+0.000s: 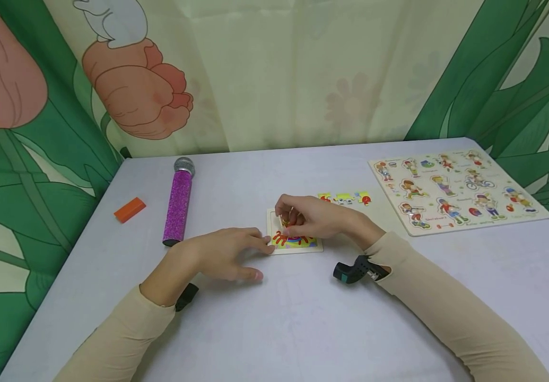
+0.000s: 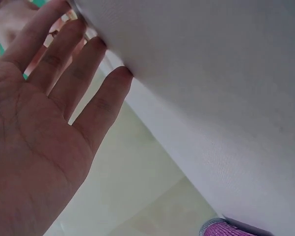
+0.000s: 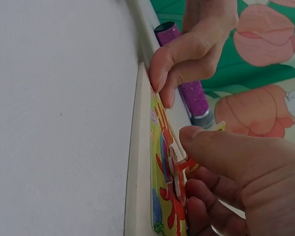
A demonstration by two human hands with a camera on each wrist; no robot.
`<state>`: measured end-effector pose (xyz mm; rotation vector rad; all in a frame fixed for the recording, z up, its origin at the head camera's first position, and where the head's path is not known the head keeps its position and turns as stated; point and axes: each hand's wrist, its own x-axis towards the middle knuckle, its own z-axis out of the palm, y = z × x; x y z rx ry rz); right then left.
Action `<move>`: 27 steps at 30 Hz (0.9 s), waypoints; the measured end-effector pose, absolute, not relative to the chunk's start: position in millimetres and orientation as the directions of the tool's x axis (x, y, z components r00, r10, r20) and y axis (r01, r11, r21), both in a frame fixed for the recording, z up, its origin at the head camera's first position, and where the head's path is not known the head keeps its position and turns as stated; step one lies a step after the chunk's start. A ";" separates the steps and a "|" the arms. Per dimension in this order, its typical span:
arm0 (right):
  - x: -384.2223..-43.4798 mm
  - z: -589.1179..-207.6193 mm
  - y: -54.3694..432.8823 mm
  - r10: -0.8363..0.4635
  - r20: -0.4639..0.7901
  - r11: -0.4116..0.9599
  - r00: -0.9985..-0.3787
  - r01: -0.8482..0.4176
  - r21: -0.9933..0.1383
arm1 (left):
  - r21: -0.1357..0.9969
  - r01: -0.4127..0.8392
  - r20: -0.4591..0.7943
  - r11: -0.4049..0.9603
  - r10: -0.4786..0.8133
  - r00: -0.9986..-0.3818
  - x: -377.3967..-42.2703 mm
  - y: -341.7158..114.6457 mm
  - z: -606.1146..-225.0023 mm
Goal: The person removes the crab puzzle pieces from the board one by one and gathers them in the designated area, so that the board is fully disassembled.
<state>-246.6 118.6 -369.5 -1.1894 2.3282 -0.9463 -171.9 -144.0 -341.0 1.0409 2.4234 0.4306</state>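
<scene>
A small square jigsaw puzzle board [image 1: 319, 248] with a pale rim lies mid-table. Its lower part shows a picture with red legs, like a crab, on yellow-green. Over the board, my right hand [image 1: 319, 216] pinches a yellow and red puzzle piece [image 3: 190, 164] between thumb and fingers; in the right wrist view the piece stands tilted above the picture, partly hidden by the hand. My left hand [image 1: 224, 253] rests at the board's left edge, fingertips touching its rim, fingers loosely extended. In the left wrist view the left palm [image 2: 34, 147] holds nothing.
Several loose puzzle pieces [image 1: 345, 198] lie just behind the right hand. A large picture board [image 1: 458, 193] with children figures lies at the right. On the left are a purple glittery microphone [image 1: 179, 204] and an orange block [image 1: 130, 210]. A printed curtain [image 1: 274, 79] hangs behind.
</scene>
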 end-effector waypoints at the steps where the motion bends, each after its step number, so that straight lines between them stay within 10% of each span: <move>1: -246.2 -369.1 118.0 -0.816 -0.012 0.419 -0.577 -0.577 -0.701 | 0.453 0.593 -0.294 0.666 0.740 -0.606 -171.8 -143.7 -340.7; 27: -239.4 -353.7 132.8 -0.814 -0.026 0.456 -0.580 -0.611 -0.646 | 0.462 0.580 -0.295 0.671 0.733 -0.613 -171.1 -143.9 -341.4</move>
